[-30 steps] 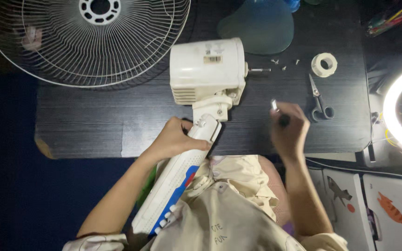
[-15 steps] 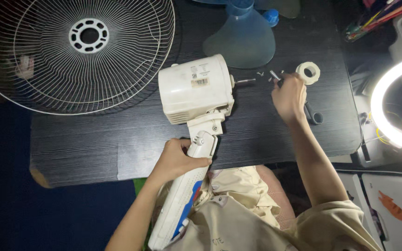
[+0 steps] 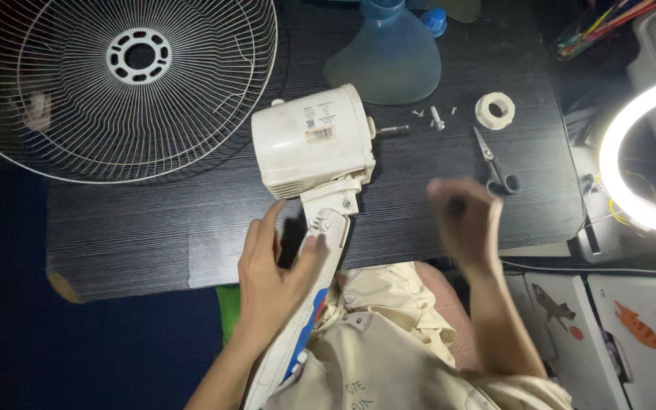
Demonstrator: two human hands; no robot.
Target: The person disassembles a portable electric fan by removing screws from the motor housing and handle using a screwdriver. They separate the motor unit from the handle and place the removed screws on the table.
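Fan guard [image 3: 115, 83]: we see the wire grille lying far left on the black table [image 3: 138, 220].
Left hand [image 3: 271, 269]: our fingers spread open, thumb touching the fan neck [image 3: 328, 228].
Motor housing [image 3: 311, 140]: lying mid-table.
Right hand [image 3: 465, 220]: blurred, loosely curled; we cannot tell its hold.
Scissors [image 3: 495, 163]: just beyond it.

Single head camera, looking steeply down, close over black table [image 3: 153, 228].
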